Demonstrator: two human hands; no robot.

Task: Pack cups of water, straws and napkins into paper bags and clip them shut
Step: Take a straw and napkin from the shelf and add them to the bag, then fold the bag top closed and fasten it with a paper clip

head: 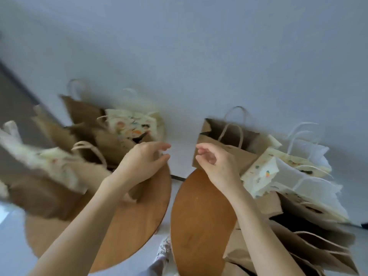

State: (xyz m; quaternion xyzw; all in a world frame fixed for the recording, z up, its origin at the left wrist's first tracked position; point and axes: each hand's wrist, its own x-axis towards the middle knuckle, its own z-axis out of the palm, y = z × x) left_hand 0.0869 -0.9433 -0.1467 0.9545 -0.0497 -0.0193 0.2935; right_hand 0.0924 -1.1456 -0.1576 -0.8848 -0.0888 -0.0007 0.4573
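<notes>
Two round tables sit close to you, a left table (135, 226) and a right table (199, 216), with a thin gap between them. The thing to steer by is the open brown bag (249, 158), which stands at the far edge of the right table.

Nearer to you than that bag, and to its right, a pile of flat brown bags (298, 246) lies on its side. Just to the right of the open brown bag sit some white bags (310, 182) with little colored spots.

Your right grip (217, 162) hangs just in front of the open brown bag's left corner. Its fingers are softly curled and it holds nothing. It is hard to tell if it touches the paper. Your left grip (143, 162) is a little way to the left of the open brown bag, over the far edge of the left table. Its fingers reach out almost straight, and it holds nothing that shows.

Further left of the open brown bag, more bags (89, 120) stand crowded together, but they are blurry. Behind the open brown bag is a plain wall (179, 56).

No cup, straw, napkin or clip shows anywhere. So you seem to be getting a bag ready, before anything goes in. Next you would need to take the open brown bag by its rim, hold its mouth wide, and fetch a cup of water, kept upright.
</notes>
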